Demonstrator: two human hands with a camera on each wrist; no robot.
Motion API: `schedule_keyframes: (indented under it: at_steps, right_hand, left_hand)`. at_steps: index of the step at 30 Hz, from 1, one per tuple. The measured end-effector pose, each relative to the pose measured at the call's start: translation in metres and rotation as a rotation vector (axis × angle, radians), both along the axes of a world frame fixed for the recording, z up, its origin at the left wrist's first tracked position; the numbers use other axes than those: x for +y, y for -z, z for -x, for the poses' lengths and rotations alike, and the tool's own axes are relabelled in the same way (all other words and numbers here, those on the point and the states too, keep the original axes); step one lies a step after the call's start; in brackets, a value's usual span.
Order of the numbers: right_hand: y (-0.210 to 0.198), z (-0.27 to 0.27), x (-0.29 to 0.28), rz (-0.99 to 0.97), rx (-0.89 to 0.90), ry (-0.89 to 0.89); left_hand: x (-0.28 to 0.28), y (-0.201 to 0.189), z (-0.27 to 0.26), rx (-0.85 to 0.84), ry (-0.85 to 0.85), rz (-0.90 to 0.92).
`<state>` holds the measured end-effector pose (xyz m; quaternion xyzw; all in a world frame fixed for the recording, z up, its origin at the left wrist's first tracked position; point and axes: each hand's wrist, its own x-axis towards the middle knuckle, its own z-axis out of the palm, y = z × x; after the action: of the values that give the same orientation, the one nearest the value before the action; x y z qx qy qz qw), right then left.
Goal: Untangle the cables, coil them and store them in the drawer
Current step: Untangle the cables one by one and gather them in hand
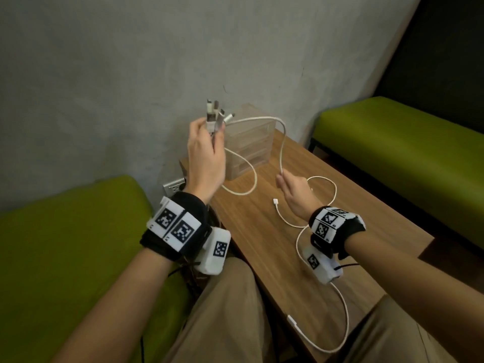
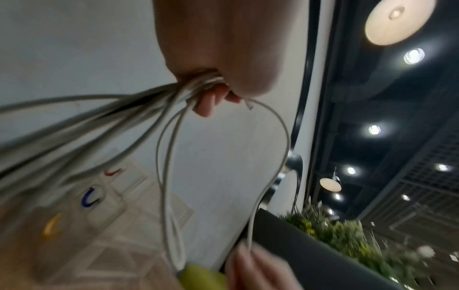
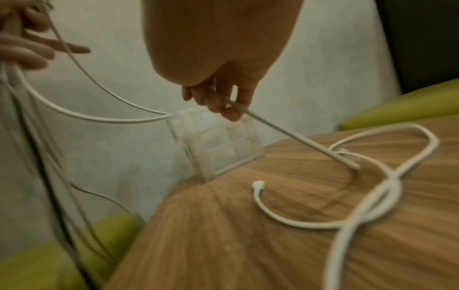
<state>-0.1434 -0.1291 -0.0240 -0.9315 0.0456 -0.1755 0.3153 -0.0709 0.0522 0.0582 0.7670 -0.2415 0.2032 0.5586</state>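
My left hand (image 1: 207,142) is raised above the table's far left corner and grips a bundle of white cables (image 2: 159,102); their plug ends (image 1: 216,112) stick up above the fingers. One white cable (image 1: 281,142) arcs from that bundle down to my right hand (image 1: 293,191), which pinches it just above the wooden table (image 1: 340,205). More white cable (image 3: 367,200) lies in loose loops on the table, with a free plug (image 1: 275,201) beside my right hand. A clear plastic drawer unit (image 1: 248,145) stands at the table's far corner against the wall, its drawers closed.
Green cushioned benches sit on the left (image 1: 65,244) and far right (image 1: 406,148) of the table. A grey wall (image 1: 157,61) is close behind the drawer unit, with a power socket (image 1: 174,187) low on it. My knees are at the table's near edge.
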Motion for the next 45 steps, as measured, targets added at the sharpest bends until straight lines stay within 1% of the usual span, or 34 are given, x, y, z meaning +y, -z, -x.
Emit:
schedule_keyframes:
  at_steps: [1,2,3,5,6,8,10,12,14,16,17,18,21,24,25,27,29,32,34,37,38,40,41,42,43,45]
  right_hand:
    - [-0.006,-0.001,0.008,-0.038,-0.07,-0.009]
    - [-0.012,-0.002,0.015,-0.064,-0.121,-0.018]
    - [-0.018,-0.005,0.023,-0.077,-0.153,-0.03]
    - [-0.027,-0.01,0.036,-0.058,-0.167,-0.071]
    - [-0.031,-0.012,0.042,-0.032,-0.157,-0.103]
    - [-0.041,-0.016,0.053,0.005,-0.163,-0.168]
    - [-0.051,-0.021,0.064,0.029,-0.203,-0.218]
    - [-0.06,-0.029,0.072,0.072,-0.233,-0.294]
    - [-0.062,-0.035,0.074,0.219,-0.208,-0.329]
    - [-0.055,-0.038,0.073,0.4,-0.127,-0.273]
    - [-0.049,-0.038,0.074,0.449,-0.087,-0.256]
    - [-0.043,-0.038,0.076,0.455,-0.063,-0.279]
    - [-0.03,-0.042,0.094,0.321,-0.02,-0.458]
    - [-0.02,-0.049,0.118,0.191,0.08,-0.553]
    - [-0.015,-0.053,0.124,0.189,0.123,-0.568]
    - [-0.005,-0.056,0.133,0.25,0.275,-0.589]
    - [0.001,-0.056,0.137,0.364,0.418,-0.594]
    - [-0.005,-0.054,0.133,0.443,0.513,-0.562]
    - [-0.019,-0.056,0.131,0.462,0.487,-0.564]
    - [-0.04,-0.056,0.131,0.452,0.301,-0.533]
    - [-0.046,-0.055,0.132,0.4,0.211,-0.508]
    - [-0.056,-0.054,0.136,0.231,0.041,-0.476]
    - [-0.059,-0.055,0.139,0.149,0.004,-0.482]
    - [-0.061,-0.056,0.144,0.098,0.024,-0.502]
    - [-0.059,-0.057,0.15,0.102,0.093,-0.522]
    - [-0.04,-0.06,0.161,0.245,0.331,-0.502]
  left_hand:
    - [-0.004,0.005,0.007,-0.031,0.02,0.018]
    - [-0.008,0.01,0.013,-0.023,0.058,0.024]
    - [-0.013,0.017,0.019,0.031,0.114,0.016]
    - [-0.02,0.025,0.025,0.199,0.278,0.014]
    - [-0.021,0.026,0.026,0.245,0.351,0.029]
    - [-0.02,0.025,0.025,0.219,0.429,0.08]
    - [-0.018,0.019,0.026,0.165,0.397,0.187]
    - [-0.012,0.01,0.022,0.124,0.276,0.308]
    - [-0.003,-0.002,0.014,0.064,0.133,0.402]
    - [0.011,-0.017,0.004,-0.02,0.016,0.449]
    - [0.018,-0.025,0.0,-0.065,-0.036,0.446]
    - [0.025,-0.031,-0.003,-0.101,-0.079,0.427]
    - [0.044,-0.035,-0.003,-0.103,-0.123,0.314]
    - [0.06,-0.025,0.003,-0.156,-0.187,0.168]
    - [0.064,-0.021,0.003,-0.18,-0.197,0.12]
    - [0.073,-0.018,0.003,-0.202,-0.186,0.092]
    - [0.081,-0.019,-0.002,-0.197,-0.167,0.129]
    - [0.089,-0.021,-0.011,-0.216,-0.147,0.24]
    - [0.089,-0.021,-0.014,-0.212,-0.138,0.255]
    - [0.087,-0.017,-0.014,-0.173,-0.126,0.248]
    - [0.086,-0.015,-0.014,-0.153,-0.115,0.251]
    - [0.085,-0.011,-0.013,-0.114,-0.072,0.272]
    - [0.084,-0.01,-0.012,-0.1,-0.054,0.291]
    - [0.084,-0.01,-0.01,-0.09,-0.051,0.311]
    - [0.084,-0.011,-0.008,-0.083,-0.063,0.334]
    - [0.087,-0.017,-0.008,-0.085,-0.108,0.401]
